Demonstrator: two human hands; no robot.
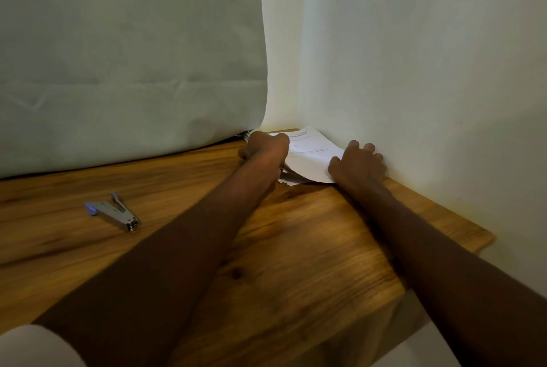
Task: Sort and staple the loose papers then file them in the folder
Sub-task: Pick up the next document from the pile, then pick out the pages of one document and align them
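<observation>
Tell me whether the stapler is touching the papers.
Apart. The head view shows the stapler lying alone at the table's left, with bare wood and the left forearm between it and the papers in the far corner.

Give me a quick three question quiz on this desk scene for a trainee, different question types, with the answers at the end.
1. True or false: the stapler lies untouched on the wooden table, away from both hands.
2. Multiple choice: where do the papers lie? A) at the table's near edge B) in the far corner against the wall C) under the stapler
3. Fill in: the left hand grips the left side of the papers while the right hand rests on their ____ side.

Key: 1 true; 2 B; 3 right
</observation>
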